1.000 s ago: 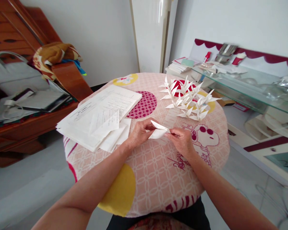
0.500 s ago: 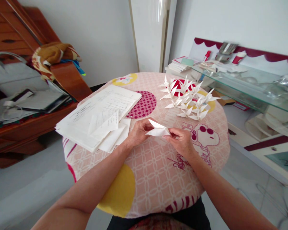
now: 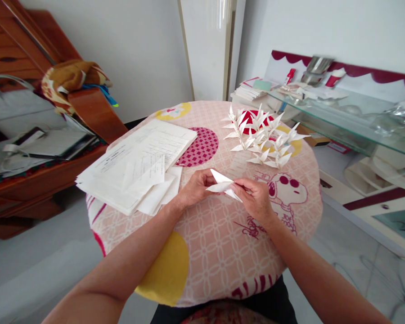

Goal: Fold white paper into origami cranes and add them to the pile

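Between my two hands, over the middle of the round table, is a partly folded white origami paper (image 3: 220,185) with pointed flaps. My left hand (image 3: 199,185) grips its left side, the fingertips partly hidden behind the paper. With thumb and fingers pinched, my right hand (image 3: 254,196) holds the right side, and one narrow point sticks out below it. Past my hands, a cluster of white folded paper cranes (image 3: 256,135) stands at the table's far right. To the left lie a stack of printed sheets (image 3: 121,166) and several smaller paper pieces (image 3: 160,195).
A patterned cloth (image 3: 209,256) covers the round table. At the right is a glass shelf (image 3: 340,114) holding cups, papers and plastic wrapping. A wooden seat (image 3: 97,121) with cloths, a bag and a folder stands at the left.
The right side of the folded paper has turned, so a narrow point now juts downward near my right fingers. My right hand has shifted slightly; the left keeps its grip.
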Available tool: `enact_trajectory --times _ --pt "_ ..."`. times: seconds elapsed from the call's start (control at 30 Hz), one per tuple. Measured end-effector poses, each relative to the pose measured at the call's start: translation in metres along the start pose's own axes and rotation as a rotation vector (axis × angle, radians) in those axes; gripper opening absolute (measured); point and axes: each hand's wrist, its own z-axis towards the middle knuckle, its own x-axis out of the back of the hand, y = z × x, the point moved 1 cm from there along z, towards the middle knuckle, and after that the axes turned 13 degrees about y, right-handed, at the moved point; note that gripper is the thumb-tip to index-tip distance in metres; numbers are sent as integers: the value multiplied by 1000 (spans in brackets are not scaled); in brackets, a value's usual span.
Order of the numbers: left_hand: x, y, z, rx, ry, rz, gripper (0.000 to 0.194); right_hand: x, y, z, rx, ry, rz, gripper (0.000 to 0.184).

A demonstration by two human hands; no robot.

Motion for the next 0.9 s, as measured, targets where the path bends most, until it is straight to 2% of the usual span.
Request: enact_trajectory --times 0.23,0.4,0.53,0.6,0.8,0.9 --pt "2 -2 1 17 -2 -3 34 0 1 0 -58 16 49 22" --pt "0 -4 2 34 -5 -33 45 -1 10 3 -303 58 201 27" --pt "-10 -5 -1 -2 127 -55 61 -5 17 5 -555 72 366 32" --pt "-17 -5 -4 -52 210 -37 66 -8 17 5 -629 77 417 32" --pt "-35 -4 -10 -249 442 88 67 -13 16 1 -689 78 582 29" --pt "-36 -4 -11 -288 485 96 57 -14 15 0 -689 29 595 28"
